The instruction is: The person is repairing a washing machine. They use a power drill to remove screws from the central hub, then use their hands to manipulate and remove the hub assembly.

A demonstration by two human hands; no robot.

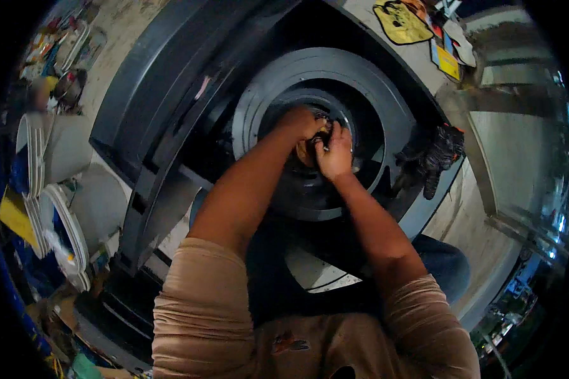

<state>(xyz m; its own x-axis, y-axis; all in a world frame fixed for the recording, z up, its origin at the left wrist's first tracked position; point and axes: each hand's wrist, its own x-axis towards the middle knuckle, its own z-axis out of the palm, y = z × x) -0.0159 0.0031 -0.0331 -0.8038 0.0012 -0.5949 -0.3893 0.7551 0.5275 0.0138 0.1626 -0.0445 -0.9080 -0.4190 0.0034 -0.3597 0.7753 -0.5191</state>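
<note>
Both my hands reach into the middle of a large dark grey metal housing [152, 69] with a round grey ring [253, 107] set in it. My left hand [302, 122] is closed, with its fingers bent at a small dark part with a yellowish spot at the ring's centre. Beside it, my right hand [336, 151] curls its fingers and thumb about the same spot. Under the hands shows a round brownish, copper-like piece [306, 153]. The fingers cover most of what they grip, so its kind cannot be told.
A black work glove [441, 155] with orange marks lies on the housing's right edge. White buckets [85, 208] stand at the left. A yellow pouch [403, 24] and other items lie on the floor at the top right. Clutter fills the far left.
</note>
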